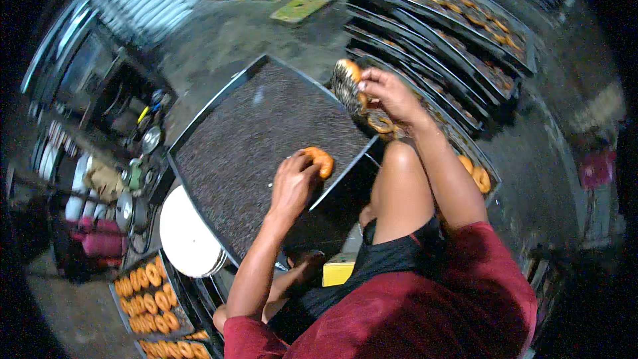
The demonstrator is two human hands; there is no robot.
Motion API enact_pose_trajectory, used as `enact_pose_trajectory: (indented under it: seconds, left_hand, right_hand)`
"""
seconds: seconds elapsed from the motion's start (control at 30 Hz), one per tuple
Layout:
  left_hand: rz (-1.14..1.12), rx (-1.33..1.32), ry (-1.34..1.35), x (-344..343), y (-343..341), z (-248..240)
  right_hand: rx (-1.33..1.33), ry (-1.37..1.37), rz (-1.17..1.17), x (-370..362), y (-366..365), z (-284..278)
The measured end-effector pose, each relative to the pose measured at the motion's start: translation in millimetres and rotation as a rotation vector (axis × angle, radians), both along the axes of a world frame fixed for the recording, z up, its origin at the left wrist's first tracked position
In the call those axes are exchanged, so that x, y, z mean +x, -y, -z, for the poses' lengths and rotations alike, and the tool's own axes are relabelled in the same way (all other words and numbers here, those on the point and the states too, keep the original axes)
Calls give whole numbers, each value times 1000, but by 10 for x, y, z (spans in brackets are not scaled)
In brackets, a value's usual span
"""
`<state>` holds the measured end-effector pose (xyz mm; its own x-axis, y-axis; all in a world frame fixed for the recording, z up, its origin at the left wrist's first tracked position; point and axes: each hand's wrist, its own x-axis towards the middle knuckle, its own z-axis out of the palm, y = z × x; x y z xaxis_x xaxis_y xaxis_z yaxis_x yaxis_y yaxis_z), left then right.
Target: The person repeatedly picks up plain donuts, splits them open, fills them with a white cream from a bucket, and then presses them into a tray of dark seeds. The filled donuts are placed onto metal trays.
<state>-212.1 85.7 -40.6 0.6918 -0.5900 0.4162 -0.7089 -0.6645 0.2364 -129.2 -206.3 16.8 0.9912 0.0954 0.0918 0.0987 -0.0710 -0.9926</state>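
Observation:
In front of me is a wide metal tray point(216, 105) with a layer of dark brown sprinkles in it. My left hand point(291, 185) is closed on a plain golden donut point(322, 162) at the tray's right side, low over the sprinkles. My right hand point(393, 96) pinches another donut point(347, 85) by its bare golden edge. This one is tilted up beyond the tray's right edge, and dark sprinkles cover its face. Just below my right hand, a ring-shaped donut point(380, 123) lies among others, partly hidden by my arm and knee.
Stacked trays of donuts point(435, 3) stand at the upper right. A round white lid point(189, 234) sits against the sprinkle tray's left side. Plain donuts fill trays point(123, 319) at the lower left. A yellow box point(337, 273) is by my legs. Cookware point(151, 138) lies farther left.

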Motion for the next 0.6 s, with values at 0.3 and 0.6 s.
enact_pose_trajectory:
  seconds: [0.3,0.6]
  left_hand:
    - [-90,141,-249,-16,62,-66]
    - [-65,137,-150,-70,178,-91]
  right_hand:
    - [225,-357,461,-1040,1760,1719]
    - [-39,-866,386,-1516,1700,2996]
